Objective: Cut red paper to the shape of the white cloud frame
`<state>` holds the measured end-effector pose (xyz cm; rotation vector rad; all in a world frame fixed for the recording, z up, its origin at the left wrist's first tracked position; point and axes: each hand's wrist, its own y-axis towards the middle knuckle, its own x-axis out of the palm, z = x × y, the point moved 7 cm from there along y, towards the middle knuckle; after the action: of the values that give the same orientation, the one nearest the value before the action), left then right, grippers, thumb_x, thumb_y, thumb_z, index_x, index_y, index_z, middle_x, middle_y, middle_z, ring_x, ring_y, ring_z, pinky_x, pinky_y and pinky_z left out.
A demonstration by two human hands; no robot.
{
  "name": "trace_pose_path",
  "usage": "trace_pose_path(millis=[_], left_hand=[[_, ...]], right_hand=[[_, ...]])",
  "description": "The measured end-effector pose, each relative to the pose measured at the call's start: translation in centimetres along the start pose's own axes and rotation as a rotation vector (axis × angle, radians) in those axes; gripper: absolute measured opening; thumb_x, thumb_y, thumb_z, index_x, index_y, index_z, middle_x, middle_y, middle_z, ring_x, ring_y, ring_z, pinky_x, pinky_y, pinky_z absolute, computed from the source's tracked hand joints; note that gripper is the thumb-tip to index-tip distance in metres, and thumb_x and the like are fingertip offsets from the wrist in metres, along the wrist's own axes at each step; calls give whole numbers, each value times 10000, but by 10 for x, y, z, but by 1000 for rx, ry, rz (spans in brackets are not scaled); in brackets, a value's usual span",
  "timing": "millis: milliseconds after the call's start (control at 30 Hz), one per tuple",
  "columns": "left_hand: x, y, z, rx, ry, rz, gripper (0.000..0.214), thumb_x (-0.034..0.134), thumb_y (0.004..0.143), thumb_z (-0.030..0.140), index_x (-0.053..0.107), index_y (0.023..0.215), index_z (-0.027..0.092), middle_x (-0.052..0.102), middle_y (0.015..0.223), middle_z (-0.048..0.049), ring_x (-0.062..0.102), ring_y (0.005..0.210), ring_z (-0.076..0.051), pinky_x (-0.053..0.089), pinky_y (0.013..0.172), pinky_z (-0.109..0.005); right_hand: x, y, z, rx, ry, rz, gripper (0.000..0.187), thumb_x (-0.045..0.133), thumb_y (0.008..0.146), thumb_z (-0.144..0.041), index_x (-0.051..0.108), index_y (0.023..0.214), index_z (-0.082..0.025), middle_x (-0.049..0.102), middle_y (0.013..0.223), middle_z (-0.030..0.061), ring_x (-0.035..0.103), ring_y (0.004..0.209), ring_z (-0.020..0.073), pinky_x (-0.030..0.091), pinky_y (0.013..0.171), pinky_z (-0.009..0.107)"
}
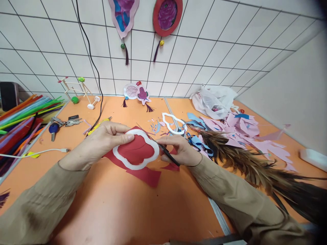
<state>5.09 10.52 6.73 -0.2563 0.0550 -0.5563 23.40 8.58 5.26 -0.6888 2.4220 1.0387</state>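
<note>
My left hand pinches red paper together with a white wavy-edged frame lying on it, thumb on top at the upper left. The frame is a closed outline with rounded lobes, and red paper shows through its middle and past its edges. My right hand is closed round dark-handled scissors at the frame's right edge; their blades are mostly hidden by the paper and fingers. A red offcut hangs below the frame, and another red scrap lies under my right hand.
A second white frame lies among small clippings. Pink paper scraps, a plastic bag and a feather duster cover the right side. Keys, a black cable and colourful pipe cleaners are at left. Finished pendants hang on the tiled wall.
</note>
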Motion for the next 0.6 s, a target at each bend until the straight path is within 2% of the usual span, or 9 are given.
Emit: trace_pose_path(millis=[233, 367, 600], left_hand=[[0, 0, 1, 14, 23, -2, 269, 744, 762, 403, 778, 808, 140, 773, 768, -91, 711, 654, -211, 569, 596, -258], [-1, 0, 1, 20, 32, -6, 263, 744, 764, 404, 775, 802, 145, 772, 767, -84, 707, 660, -206, 567, 599, -256], [-3, 0, 0, 23, 55, -6, 260, 737, 767, 406, 769, 771, 148, 761, 734, -69, 692, 630, -191, 552, 573, -240]], right_hand=[[-1, 2, -4, -8, -31, 10, 297, 721, 762, -252, 694, 1025, -118, 712, 773, 56, 581, 605, 107, 488, 570, 200], [-2, 1, -4, -54, -52, 40, 352, 724, 777, -293, 685, 1087, -131, 719, 786, 61, 596, 596, 111, 486, 564, 199], [-2, -2, 0, -53, -109, 20, 391, 707, 805, -358, 665, 1138, -157, 713, 763, 56, 586, 569, 112, 474, 575, 213]])
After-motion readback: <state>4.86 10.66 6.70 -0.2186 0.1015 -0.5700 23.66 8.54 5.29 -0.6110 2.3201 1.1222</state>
